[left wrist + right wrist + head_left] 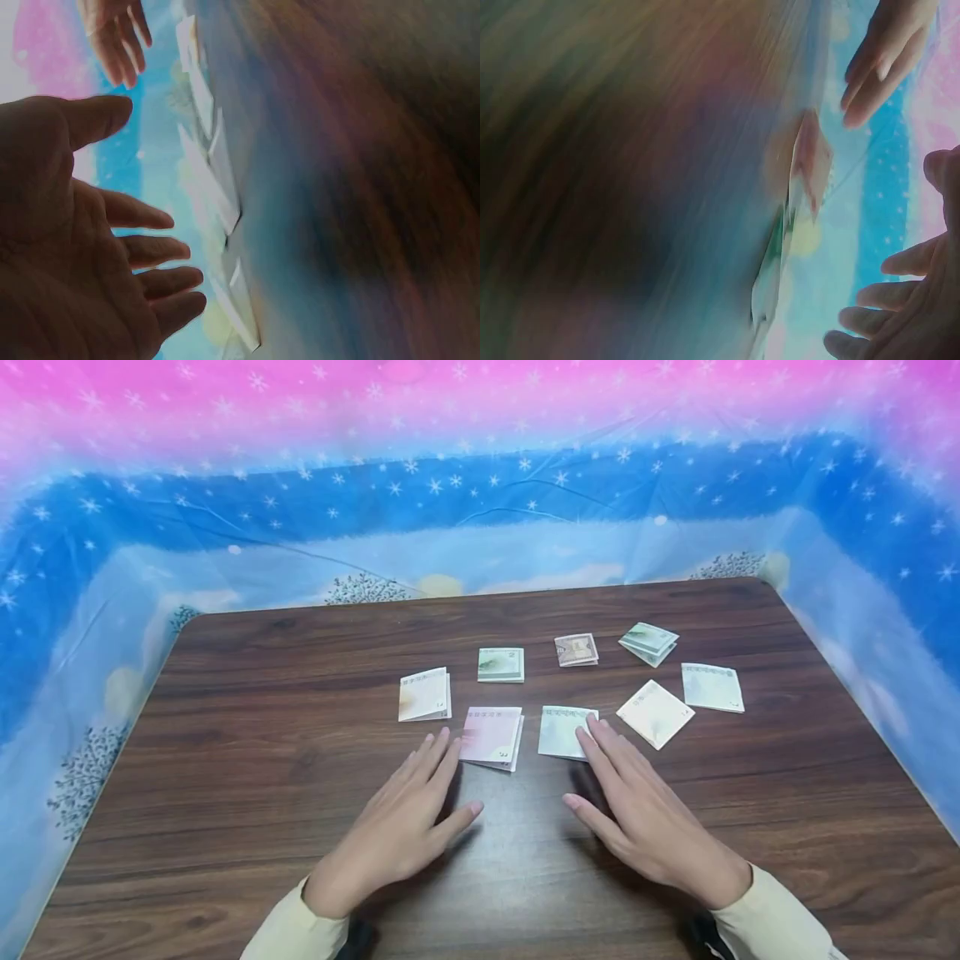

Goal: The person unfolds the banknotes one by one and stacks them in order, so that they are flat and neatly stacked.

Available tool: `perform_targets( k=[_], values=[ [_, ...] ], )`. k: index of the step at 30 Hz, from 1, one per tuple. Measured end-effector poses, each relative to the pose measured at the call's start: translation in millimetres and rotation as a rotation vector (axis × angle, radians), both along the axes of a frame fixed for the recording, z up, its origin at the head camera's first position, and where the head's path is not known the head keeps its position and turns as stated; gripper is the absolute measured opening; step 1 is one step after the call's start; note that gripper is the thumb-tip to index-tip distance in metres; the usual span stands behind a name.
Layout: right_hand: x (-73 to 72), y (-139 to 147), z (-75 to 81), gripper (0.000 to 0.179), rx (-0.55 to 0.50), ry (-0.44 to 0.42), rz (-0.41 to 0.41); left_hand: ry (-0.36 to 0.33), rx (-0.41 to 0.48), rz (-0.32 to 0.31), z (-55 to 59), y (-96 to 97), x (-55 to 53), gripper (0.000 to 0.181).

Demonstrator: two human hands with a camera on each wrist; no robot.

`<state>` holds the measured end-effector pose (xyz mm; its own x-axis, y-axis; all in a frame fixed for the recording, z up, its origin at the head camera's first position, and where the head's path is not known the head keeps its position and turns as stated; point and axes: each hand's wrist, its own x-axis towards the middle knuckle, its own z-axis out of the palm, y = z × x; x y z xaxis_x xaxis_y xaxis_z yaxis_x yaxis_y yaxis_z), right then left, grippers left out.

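My left hand [401,827] is held above the wooden table, palm down, fingers extended and thumb out. From the head view its fingertips reach the left edge of a folded pink banknote [491,737]. Opposite it, my right hand [651,817] is also raised with straight fingers, overlapping the right side of a folded pale green banknote [561,732]. Shadows lie beneath both hands, and the left wrist view shows a gap between the left hand [82,240] and the folded notes [214,180]. Neither hand holds anything.
More folded banknotes form a loose ring: a cream one [423,695], a green one [501,665], a brown one [577,649], another green one [648,643], a pale green one [712,687] and a turned cream one [656,714]. A snowflake-patterned cloth [480,493] hangs behind the table [247,710].
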<state>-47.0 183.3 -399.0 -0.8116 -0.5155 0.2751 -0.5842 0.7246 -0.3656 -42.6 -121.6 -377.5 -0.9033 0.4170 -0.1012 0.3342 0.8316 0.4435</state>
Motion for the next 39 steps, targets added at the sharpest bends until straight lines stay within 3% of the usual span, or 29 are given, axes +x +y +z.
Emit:
perform_targets(
  k=[7, 14, 17, 22, 31, 39],
  values=[
    [2.6, -16, 3.9, 0.071, -0.13, -0.309, -0.051, -0.01, -0.01, -0.018, -8.1, 9.5, -14.3, 0.077],
    [-3.5, -28, 0.7, 0.061, -0.265, -0.385, -0.038, -0.024, -0.024, -0.087, -11.8, 20.7, -23.1, 0.076],
    [-5.8, -34, -2.0, 0.057, -0.364, -0.473, -0.035, -0.045, -0.046, -0.118, -13.0, 24.5, -25.0, 0.076],
    [-8.7, -43, -3.7, 0.061, -0.571, -0.71, -0.067, -0.065, -0.102, -0.159, -15.9, 28.3, -25.6, 0.074],
    [-14.7, -50, 1.0, 0.065, -0.975, -1.071, -0.128, -0.03, -0.166, -0.182, -15.3, 29.3, -21.2, 0.072],
    [-23.8, -52, 4.1, 0.06, -1.177, -1.228, -0.185, -0.015, -0.205, -0.202, -12.5, 31.9, -15.0, 0.069]
  ],
)
